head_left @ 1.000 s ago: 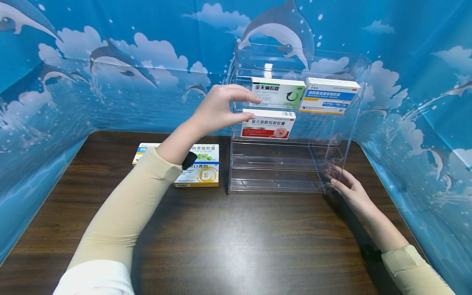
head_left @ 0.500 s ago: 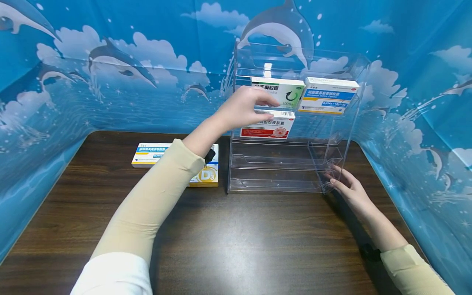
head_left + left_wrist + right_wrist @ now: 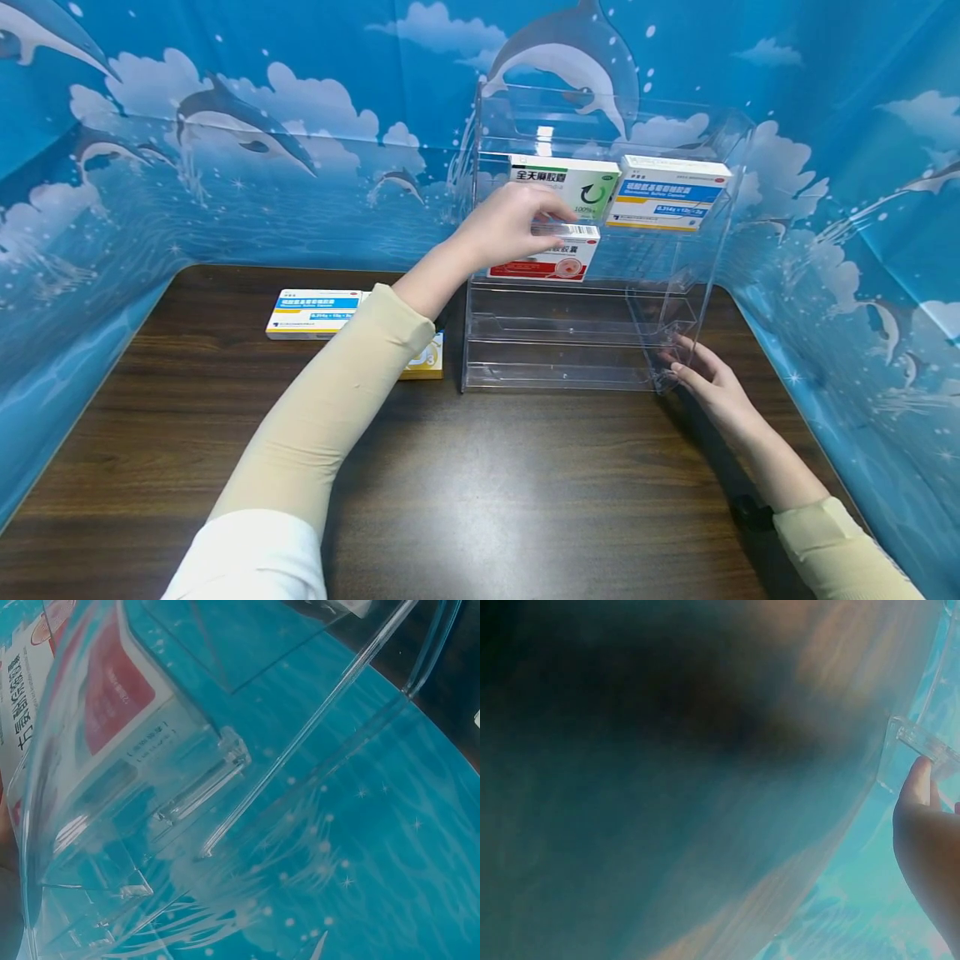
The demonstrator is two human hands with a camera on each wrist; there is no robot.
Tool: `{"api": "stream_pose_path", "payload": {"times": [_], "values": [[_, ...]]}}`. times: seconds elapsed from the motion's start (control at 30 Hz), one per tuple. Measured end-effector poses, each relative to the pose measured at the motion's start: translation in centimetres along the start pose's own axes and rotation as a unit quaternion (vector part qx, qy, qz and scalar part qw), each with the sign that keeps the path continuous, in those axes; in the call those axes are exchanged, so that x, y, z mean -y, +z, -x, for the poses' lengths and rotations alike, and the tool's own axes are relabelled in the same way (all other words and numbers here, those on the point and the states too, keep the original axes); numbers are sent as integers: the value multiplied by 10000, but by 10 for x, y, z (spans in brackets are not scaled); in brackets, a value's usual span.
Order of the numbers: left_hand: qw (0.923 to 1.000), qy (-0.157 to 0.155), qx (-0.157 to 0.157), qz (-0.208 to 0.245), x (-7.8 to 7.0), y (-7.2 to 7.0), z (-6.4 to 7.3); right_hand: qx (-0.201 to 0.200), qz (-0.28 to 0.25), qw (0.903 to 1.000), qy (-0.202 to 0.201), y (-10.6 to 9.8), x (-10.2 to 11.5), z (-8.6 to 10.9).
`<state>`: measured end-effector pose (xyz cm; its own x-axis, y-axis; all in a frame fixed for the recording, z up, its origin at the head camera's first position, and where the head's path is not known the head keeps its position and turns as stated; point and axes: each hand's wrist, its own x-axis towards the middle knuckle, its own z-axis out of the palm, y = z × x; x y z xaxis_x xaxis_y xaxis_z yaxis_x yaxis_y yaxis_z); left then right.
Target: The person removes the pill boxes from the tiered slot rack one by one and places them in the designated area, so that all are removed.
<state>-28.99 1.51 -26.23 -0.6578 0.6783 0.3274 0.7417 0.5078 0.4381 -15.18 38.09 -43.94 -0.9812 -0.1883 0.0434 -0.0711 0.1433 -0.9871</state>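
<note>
My left hand [image 3: 510, 225] is at the middle of a clear display stand [image 3: 558, 379]. Its thumb lies over the front of a white-and-red medicine box [image 3: 543, 270], fingers curled across the top edge. The left wrist view shows this box [image 3: 120, 694] through the clear plastic, with only a sliver of hand at the left edge. Just above stands a green-and-white medicine box [image 3: 600, 185], partly covered by the hand. Low on the stand's right side, my right hand [image 3: 716, 390] grips the edge between thumb and fingers; its thumb [image 3: 919, 784] touches clear plastic in the right wrist view.
A blue-and-white medicine box [image 3: 667, 196] sits at the right of the same tier as the green one. Another blue-and-white box [image 3: 315, 315] and a yellow-and-white box [image 3: 429, 364], mostly behind my left arm, lie on the brown table [image 3: 480, 483]. A dolphin-print curtain [image 3: 315, 192] surrounds it.
My left hand has moved right and a little down along the front of the stand, from the boxes' left ends onto the white-and-red box. The boxes and right hand stay in place.
</note>
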Motion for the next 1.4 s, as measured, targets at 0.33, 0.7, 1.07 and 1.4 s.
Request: {"api": "stream_pose_path", "payload": {"times": [0.33,0.7,1.07,1.4], "values": [[9999,-43,-35,-152,-2,4,4,72,73,9999,13,-1,-1,0],[9993,14,167,-336,-1,3,5,135,-58,9999,-30,-1,-2,0],[9993,54,177,-311,1,1,8,119,144,9998,-15,1,-2,-2],[9997,242,-105,-4,-7,-3,5,122,66,9999,-44,0,-2,-1]]}}
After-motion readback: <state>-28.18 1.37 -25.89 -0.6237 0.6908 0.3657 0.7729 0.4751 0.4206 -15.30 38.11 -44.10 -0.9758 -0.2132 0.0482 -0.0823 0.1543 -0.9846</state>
